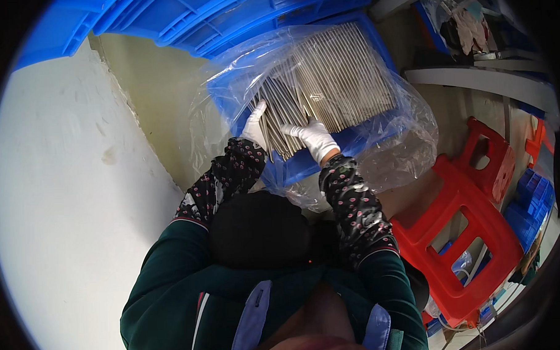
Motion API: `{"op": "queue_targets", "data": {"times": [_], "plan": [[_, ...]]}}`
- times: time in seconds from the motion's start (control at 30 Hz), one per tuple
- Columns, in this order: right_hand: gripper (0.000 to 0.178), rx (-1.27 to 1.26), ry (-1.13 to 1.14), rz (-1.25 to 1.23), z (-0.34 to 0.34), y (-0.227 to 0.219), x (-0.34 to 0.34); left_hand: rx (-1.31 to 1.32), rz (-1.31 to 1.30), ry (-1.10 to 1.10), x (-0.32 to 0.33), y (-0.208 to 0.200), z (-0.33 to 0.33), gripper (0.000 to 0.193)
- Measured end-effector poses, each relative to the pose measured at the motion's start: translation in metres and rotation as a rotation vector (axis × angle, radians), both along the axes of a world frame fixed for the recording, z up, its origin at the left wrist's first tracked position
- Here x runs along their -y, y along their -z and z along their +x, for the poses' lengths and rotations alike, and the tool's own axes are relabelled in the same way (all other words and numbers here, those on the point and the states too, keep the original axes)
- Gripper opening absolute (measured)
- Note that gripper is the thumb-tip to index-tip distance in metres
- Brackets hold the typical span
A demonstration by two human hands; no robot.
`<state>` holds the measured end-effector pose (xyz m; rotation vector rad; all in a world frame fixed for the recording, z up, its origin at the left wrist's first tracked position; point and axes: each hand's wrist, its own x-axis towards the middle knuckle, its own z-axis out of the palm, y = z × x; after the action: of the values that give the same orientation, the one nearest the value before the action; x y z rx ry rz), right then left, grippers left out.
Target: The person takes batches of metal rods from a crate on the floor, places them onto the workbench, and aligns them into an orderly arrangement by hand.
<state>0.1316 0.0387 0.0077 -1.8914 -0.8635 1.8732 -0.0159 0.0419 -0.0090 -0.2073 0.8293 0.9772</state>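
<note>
Rows of thin, silvery metal rods [344, 77] lie side by side in a blue crate [385, 43] lined with a clear plastic bag [408, 143]. At the left end of the crate, a loose bunch of rods [280, 120] sits slightly askew from the neat row. My left hand [254, 126], in a white glove, presses against the left side of this bunch. From the right, my right hand [316, 139], gloved too, has its thumb across the near part of the bunch. Its other fingers are partly hidden among the rods.
Large blue crates [225, 19] line the far side. A white wall or panel [77, 182] rises on the left. Red plastic stools [442, 225] stand close to my right arm, with a small blue bin [531, 203] beyond them. A curved grey bar [474, 79] crosses the far right.
</note>
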Motion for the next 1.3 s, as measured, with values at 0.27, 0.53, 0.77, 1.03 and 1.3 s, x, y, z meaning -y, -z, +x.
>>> {"op": "queue_targets", "data": {"times": [0.27, 0.53, 0.77, 1.03, 1.3], "plan": [[0.038, -0.791, 0.257, -0.449, 0.005, -0.017, -0.039, 0.048, -0.139, 0.225, -0.041, 0.003, -0.006, 0.024], [0.073, -0.035, -0.040, -0.072, -0.017, -0.015, -0.012, 0.022, -0.173, 0.323, -0.018, -0.013, -0.009, 0.027], [0.065, -0.206, 0.067, 0.005, 0.023, -0.049, 0.017, -0.236, -0.131, 0.383, -0.013, -0.087, 0.024, 0.015], [0.036, -0.308, 0.023, 0.155, 0.060, -0.206, 0.020, 0.003, 0.129, 0.412, -0.007, -0.187, 0.046, 0.018], [0.057, -0.535, 0.267, 0.361, 0.114, -0.352, 0.072, -0.012, 0.193, 0.485, 0.020, -0.362, 0.114, 0.022]]}}
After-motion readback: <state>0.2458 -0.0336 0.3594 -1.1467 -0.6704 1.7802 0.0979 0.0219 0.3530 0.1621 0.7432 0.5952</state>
